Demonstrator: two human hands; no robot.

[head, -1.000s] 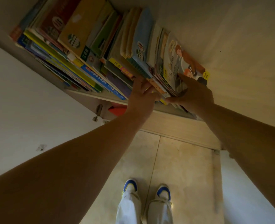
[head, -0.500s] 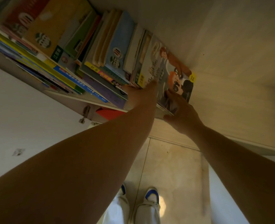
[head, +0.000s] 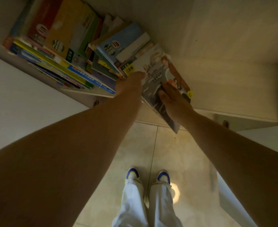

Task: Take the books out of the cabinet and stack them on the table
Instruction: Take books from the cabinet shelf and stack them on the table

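Both arms stretched forward; left hand [head: 129, 82] fingers hidden, grip unclear; right hand [head: 173, 99] flat, fingers straight, palm pressing.

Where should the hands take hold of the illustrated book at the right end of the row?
Probably by the illustrated book's lower front corner, which overhangs the shelf edge. Come from the open right side, where the right hand lies flat on its cover; books crowd its left.
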